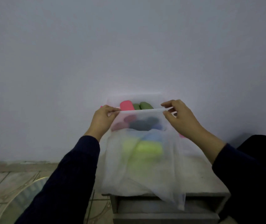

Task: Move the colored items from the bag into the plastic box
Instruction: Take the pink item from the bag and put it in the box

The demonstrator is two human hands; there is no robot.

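Note:
A thin white mesh bag (145,175) hangs in front of me, its top hem stretched level between both hands. My left hand (102,121) pinches the hem's left end and my right hand (180,118) pinches its right end. Yellow-green items (148,149) and a light blue item (151,137) show blurred through the fabric. Behind the bag stands the clear plastic box (112,99), against the wall. It holds a pink item (126,105) and two dark green items (142,105) above the hem. More dark and reddish shapes show through the bag's upper part.
The bag and box rest on a small grey cabinet (209,183) with an open shelf below. A plain wall rises right behind it. Tiled floor (7,183) and a round glass-topped piece with a gold rim (16,194) lie at the lower left. A dark object (261,151) sits at the right.

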